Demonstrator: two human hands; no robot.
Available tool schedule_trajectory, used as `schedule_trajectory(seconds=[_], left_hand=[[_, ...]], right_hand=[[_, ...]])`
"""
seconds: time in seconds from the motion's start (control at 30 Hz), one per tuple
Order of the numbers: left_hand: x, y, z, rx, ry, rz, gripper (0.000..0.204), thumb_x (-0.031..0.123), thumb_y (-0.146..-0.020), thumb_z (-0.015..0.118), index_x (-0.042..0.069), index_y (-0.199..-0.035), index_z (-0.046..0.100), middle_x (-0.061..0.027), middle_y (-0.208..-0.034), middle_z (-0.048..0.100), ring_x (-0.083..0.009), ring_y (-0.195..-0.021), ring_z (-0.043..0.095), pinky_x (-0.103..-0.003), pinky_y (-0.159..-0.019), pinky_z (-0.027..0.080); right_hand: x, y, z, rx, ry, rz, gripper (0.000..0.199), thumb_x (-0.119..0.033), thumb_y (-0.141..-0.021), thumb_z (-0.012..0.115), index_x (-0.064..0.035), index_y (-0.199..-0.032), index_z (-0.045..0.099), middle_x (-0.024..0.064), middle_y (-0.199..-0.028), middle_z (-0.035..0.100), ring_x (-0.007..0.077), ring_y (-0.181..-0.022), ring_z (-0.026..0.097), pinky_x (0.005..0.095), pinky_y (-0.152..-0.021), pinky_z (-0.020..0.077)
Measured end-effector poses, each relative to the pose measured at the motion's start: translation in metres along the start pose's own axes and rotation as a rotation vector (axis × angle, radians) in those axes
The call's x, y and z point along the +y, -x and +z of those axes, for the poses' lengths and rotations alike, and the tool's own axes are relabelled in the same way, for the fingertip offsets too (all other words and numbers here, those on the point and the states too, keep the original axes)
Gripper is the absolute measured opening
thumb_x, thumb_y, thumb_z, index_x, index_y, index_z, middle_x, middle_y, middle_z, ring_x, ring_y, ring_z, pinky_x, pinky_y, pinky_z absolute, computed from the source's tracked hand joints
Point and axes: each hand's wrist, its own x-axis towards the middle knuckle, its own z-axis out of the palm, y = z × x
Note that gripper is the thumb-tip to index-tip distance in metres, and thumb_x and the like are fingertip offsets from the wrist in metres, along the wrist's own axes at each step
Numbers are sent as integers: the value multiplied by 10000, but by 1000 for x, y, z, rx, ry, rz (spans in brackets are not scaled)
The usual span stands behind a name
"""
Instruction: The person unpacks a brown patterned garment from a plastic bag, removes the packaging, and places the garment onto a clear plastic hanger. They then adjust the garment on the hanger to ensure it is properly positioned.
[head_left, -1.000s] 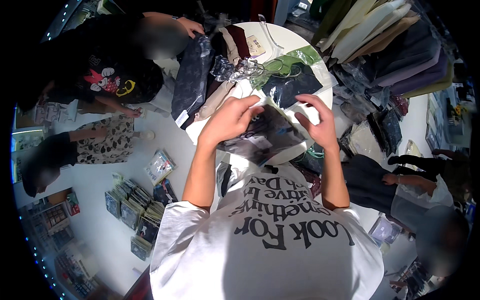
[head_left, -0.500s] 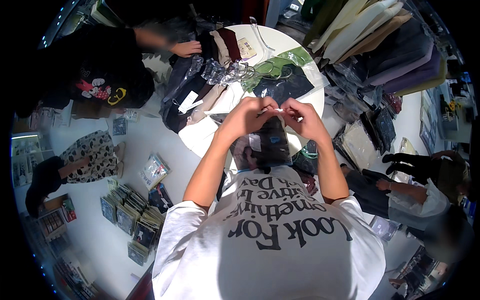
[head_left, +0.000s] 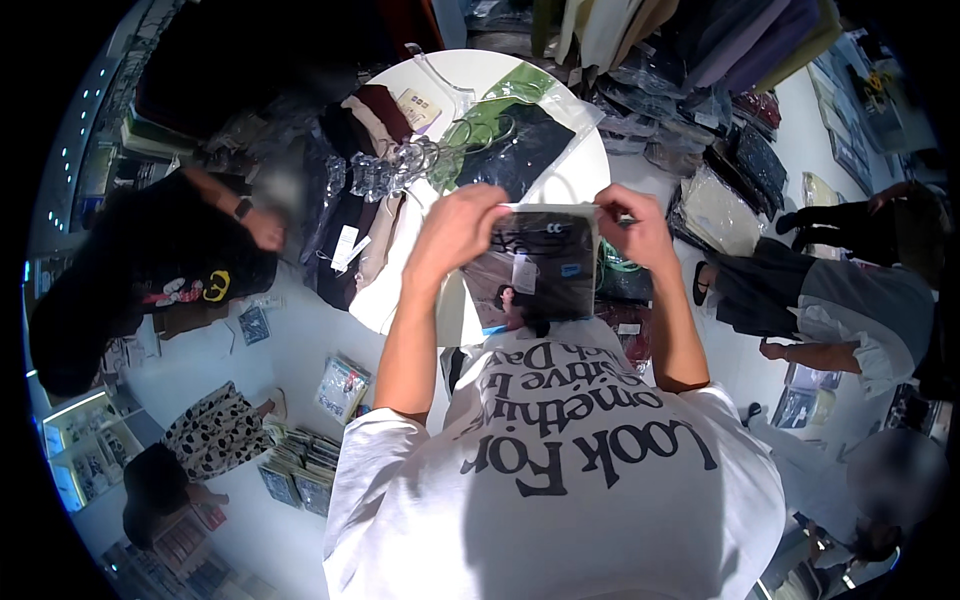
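A flat clear plastic bag (head_left: 545, 255) with a dark folded item inside hangs upright in front of my chest. My left hand (head_left: 462, 230) pinches its upper left corner. At the upper right corner, my right hand (head_left: 634, 228) grips the same bag with bent fingers. Its top edge is stretched straight between them. Beyond my hands, a dark garment in clear plastic (head_left: 525, 150) lies on the round white table (head_left: 578, 182), beside a green one (head_left: 495, 105). Clear hangers (head_left: 395, 168) lie over dark, beige and maroon garments, with white tags (head_left: 345, 247) at the left.
A person in black (head_left: 150, 270) stands left of the table. Bagged garments (head_left: 725, 210) are piled on the floor at right, and stacked packages (head_left: 305, 465) stand at lower left. More garments (head_left: 740, 50) hang at the far right. Other people are at both sides.
My hands have moved apart along the bag's top edge, pulling it straight and showing its front. The person at left has drawn a hand back from the table's garments. The whole view has turned.
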Motion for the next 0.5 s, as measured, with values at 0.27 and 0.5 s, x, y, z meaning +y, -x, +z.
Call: schedule_trajectory(seconds=[0.27, 0.5], left_hand=[[-47, 37, -17, 36, 119, -231, 136, 113, -869, 626, -12, -919, 641, -165, -915, 668, -327, -824, 643, -390, -724, 499], [-47, -7, 32, 224, 64, 104, 290, 144, -859, 681, 34, -1126, 658, -138, -1077, 663, -284, -944, 649, -333, -793, 518]], right_hand=[[46, 19, -37, 41, -236, 278, 68, -58, -864, 600, -9, -831, 567, -43, -679, 490, 19, -616, 382, 195, -546, 322], [49, 1, -21, -40, -369, 208, 36, -77, -878, 593, -44, -863, 596, -47, -742, 567, 30, -653, 438, 203, -586, 367]])
